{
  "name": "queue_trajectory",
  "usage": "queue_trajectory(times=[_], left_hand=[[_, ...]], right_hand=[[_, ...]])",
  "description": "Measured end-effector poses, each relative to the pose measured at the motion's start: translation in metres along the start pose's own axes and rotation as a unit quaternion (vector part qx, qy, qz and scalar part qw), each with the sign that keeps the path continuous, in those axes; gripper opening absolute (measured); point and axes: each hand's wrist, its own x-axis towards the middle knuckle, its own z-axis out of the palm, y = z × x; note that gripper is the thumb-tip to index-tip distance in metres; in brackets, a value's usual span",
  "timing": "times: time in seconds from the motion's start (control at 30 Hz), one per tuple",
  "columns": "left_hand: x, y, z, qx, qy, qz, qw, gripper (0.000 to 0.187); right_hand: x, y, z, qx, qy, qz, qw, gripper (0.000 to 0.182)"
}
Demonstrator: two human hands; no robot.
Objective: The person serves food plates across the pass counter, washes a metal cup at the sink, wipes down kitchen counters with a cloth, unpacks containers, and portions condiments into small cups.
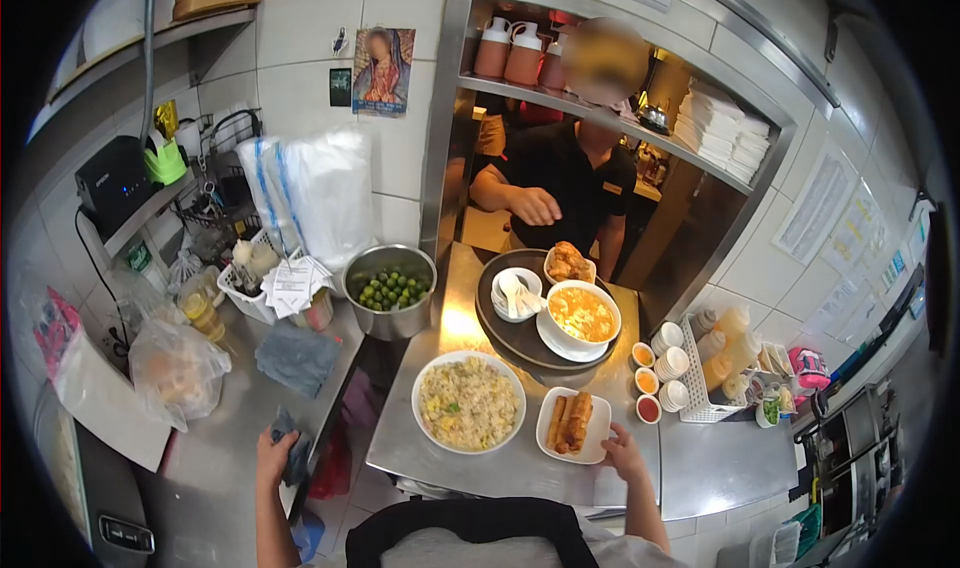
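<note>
My left hand [272,458] is closed around a dark grey cloth [297,456] over the left steel counter. With my right hand [626,452] I grip the right rim of a square white dish [546,438]; fried spring rolls [571,421] lie in it. Left of that dish stands a wide white bowl of fried rice [468,402]. Behind them, a round dark tray [497,320] carries a bowl of orange soup [580,313], small white bowls with white spoons [512,290], and a dish of fried pieces [571,263].
A co-worker [560,183] stands behind the pass window, one hand above the tray. A steel pot of green citrus [390,290] and a folded cloth [297,358] are left. Sauce cups [647,381] and a white basket of bottles [715,376] stand right. A gap separates the counters.
</note>
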Motion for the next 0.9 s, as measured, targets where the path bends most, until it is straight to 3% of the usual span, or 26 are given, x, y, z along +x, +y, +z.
queue_trajectory(times=[0.03, 0.07, 0.13, 0.17, 0.2, 0.23, 0.3, 0.33, 0.37, 0.4, 0.43, 0.47, 0.5, 0.57, 0.63, 0.67, 0.73, 0.83, 0.9], left_hand=[[0.000, -0.005, -0.006, 0.046, 0.029, 0.002, 0.999, 0.031], [-0.001, -0.008, -0.011, 0.047, 0.028, 0.006, 0.998, 0.031], [-0.003, -0.009, -0.010, 0.109, 0.085, 0.022, 0.990, 0.038], [0.000, -0.018, -0.007, 0.109, 0.083, 0.027, 0.990, 0.038], [0.004, -0.031, -0.003, 0.154, 0.154, 0.048, 0.975, 0.041], [0.008, -0.040, -0.001, 0.199, 0.223, 0.069, 0.952, 0.044], [0.011, -0.036, 0.000, 0.201, 0.203, 0.071, 0.956, 0.050], [0.008, -0.028, 0.002, 0.194, 0.189, 0.058, 0.961, 0.050], [0.008, -0.024, 0.002, 0.188, 0.176, 0.043, 0.965, 0.049], [0.012, -0.037, 0.005, 0.157, 0.218, 0.074, 0.960, 0.037], [0.013, -0.031, 0.003, 0.156, 0.219, 0.076, 0.960, 0.037], [0.009, -0.023, 0.000, 0.132, 0.192, 0.066, 0.970, 0.032], [0.008, -0.017, -0.001, 0.108, 0.165, 0.056, 0.979, 0.027], [0.010, -0.025, 0.002, 0.122, 0.219, 0.091, 0.964, 0.023], [0.010, -0.025, -0.002, 0.076, 0.163, 0.056, 0.982, 0.023], [0.011, -0.026, -0.003, 0.073, 0.164, 0.057, 0.982, 0.023], [0.014, -0.032, -0.005, 0.081, 0.145, 0.046, 0.985, 0.032], [0.021, -0.051, -0.006, 0.107, 0.159, 0.066, 0.979, 0.030], [0.021, -0.054, -0.006, 0.108, 0.154, 0.050, 0.981, 0.029]], right_hand=[[-0.006, -0.021, 0.001, -0.035, -0.013, 0.049, 0.998, 0.050], [-0.006, -0.051, 0.002, -0.179, 0.042, 0.078, 0.980, 0.041], [0.023, -0.122, -0.007, -0.452, 0.109, 0.013, 0.885, 0.029], [0.042, -0.161, -0.008, -0.367, 0.080, -0.248, 0.893, 0.022], [0.057, -0.209, -0.009, -0.433, 0.086, -0.358, 0.823, 0.023], [0.045, -0.275, 0.030, -0.411, 0.139, -0.496, 0.752, 0.018], [0.043, -0.391, 0.080, -0.439, 0.100, -0.565, 0.691, 0.018], [0.052, -0.437, 0.106, -0.396, 0.120, -0.645, 0.642, 0.017], [0.061, -0.485, 0.124, -0.434, 0.174, -0.632, 0.618, 0.018], [0.100, -0.533, 0.129, -0.406, 0.192, -0.734, 0.509, 0.020], [0.109, -0.573, 0.145, -0.413, 0.241, -0.711, 0.515, 0.023], [0.135, -0.613, 0.149, -0.425, 0.301, -0.710, 0.475, 0.022], [0.143, -0.641, 0.160, -0.417, 0.337, -0.702, 0.468, 0.022], [0.156, -0.676, 0.175, -0.407, 0.373, -0.696, 0.459, 0.024], [0.168, -0.694, 0.186, -0.351, 0.383, -0.764, 0.381, 0.034], [0.175, -0.696, 0.189, -0.351, 0.384, -0.766, 0.379, 0.034], [0.179, -0.690, 0.198, -0.350, 0.436, -0.698, 0.447, 0.038], [0.180, -0.687, 0.201, -0.377, 0.454, -0.699, 0.404, 0.039], [0.181, -0.680, 0.204, -0.369, 0.458, -0.696, 0.412, 0.039]])
